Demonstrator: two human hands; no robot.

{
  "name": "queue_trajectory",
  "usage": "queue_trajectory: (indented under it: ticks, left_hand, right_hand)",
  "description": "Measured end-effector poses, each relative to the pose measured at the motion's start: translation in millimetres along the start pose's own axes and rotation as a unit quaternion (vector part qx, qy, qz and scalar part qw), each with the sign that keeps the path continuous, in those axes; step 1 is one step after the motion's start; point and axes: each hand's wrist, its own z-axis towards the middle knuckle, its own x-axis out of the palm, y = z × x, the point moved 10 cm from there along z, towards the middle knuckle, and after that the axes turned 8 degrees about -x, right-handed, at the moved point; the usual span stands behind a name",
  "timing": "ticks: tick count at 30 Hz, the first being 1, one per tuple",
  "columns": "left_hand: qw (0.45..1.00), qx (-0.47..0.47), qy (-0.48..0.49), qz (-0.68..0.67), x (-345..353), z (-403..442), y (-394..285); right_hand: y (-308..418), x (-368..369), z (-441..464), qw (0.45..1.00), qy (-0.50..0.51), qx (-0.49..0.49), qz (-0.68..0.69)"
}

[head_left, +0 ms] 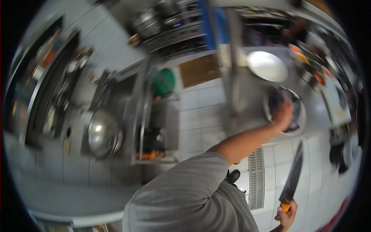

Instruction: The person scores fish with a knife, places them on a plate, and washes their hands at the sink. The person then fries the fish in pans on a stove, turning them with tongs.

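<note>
- Our left hand [284, 114] is at the dark stuff [275, 99] in the bowl [302, 120]; we cannot tell its grip.
- Our right hand [289, 216] grips the knife [294, 174], apart from the bowl.
- How much is done or left, blur keeps us from judging.

1. Shirt [228, 208]: plain grey, creased at the side.
2. Left sleeve [193, 172]: short, same grey, ending near the elbow.
3. Left hand [283, 115], right hand [286, 216]: both bare.
4. Shoe [234, 176]: black, partly hidden.
</note>
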Motion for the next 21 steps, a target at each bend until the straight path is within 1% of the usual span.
queue_trajectory:
  ticks: [1,2,3,4,5,7,8,9,10,11,12,13,14,15,16,17,18,19,21]
  left_hand:
    - [0.999,0.027,-0.035,0.008,-15,-20,7]
    - [1.000,0.028,-0.004,0.004,-43,-46,22]
    - [0.999,0.034,0.033,-0.003,-65,-66,33]
    - [1.000,0.013,0.018,-0.006,-96,-86,58]
    - [1.000,-0.007,0.001,-0.011,-132,-105,83]
    - [0.994,-0.070,-0.078,-0.033,-230,-142,127]
    - [0.986,-0.114,-0.120,-0.010,-285,-159,149]
    - [0.973,-0.159,-0.167,-0.028,-342,-181,173]
    - [0.963,-0.195,-0.187,0.007,-397,-204,197]
    - [0.951,-0.171,-0.255,0.041,-458,-231,208]
    - [0.930,-0.153,-0.306,0.137,-520,-258,209]
    - [0.890,-0.242,-0.344,0.173,-572,-291,234]
    - [0.863,-0.269,-0.376,0.204,-621,-322,248]
    - [0.834,-0.313,-0.364,0.273,-664,-354,275]
    - [0.800,-0.385,-0.349,0.299,-699,-391,311]
    - [0.769,-0.440,-0.290,0.361,-727,-428,354]
    - [0.735,-0.518,-0.211,0.382,-747,-461,387]
    - [0.691,-0.584,-0.153,0.397,-761,-489,404]
    - [0.678,-0.639,-0.016,0.363,-766,-531,443]
  right_hand:
    - [-15,3,10,0.994,0.086,-0.048,-0.056]
    - [-37,-4,24,0.976,0.158,-0.100,-0.109]
    - [-42,2,38,0.950,0.219,-0.153,-0.160]
    - [-6,39,51,0.988,0.150,-0.029,-0.001]
    - [0,56,68,0.984,0.176,-0.035,-0.016]
    - [10,95,97,0.972,0.227,-0.046,-0.049]
    - [36,137,108,0.965,0.262,-0.015,-0.025]
    - [44,166,121,0.953,0.298,-0.041,-0.040]
    - [45,197,133,0.939,0.334,-0.066,-0.054]
    - [50,227,142,0.923,0.368,-0.090,-0.067]
    - [54,263,148,0.914,0.391,-0.056,-0.093]
    - [54,296,158,0.886,0.434,-0.086,-0.135]
    - [59,333,162,0.870,0.458,-0.077,-0.163]
    - [67,372,163,0.853,0.481,-0.066,-0.193]
    - [72,408,164,0.837,0.499,-0.077,-0.211]
    - [75,441,164,0.821,0.517,-0.088,-0.227]
    - [77,475,164,0.805,0.533,-0.097,-0.243]
    - [85,509,160,0.777,0.562,-0.131,-0.251]
    - [95,569,150,0.763,0.575,-0.148,-0.258]
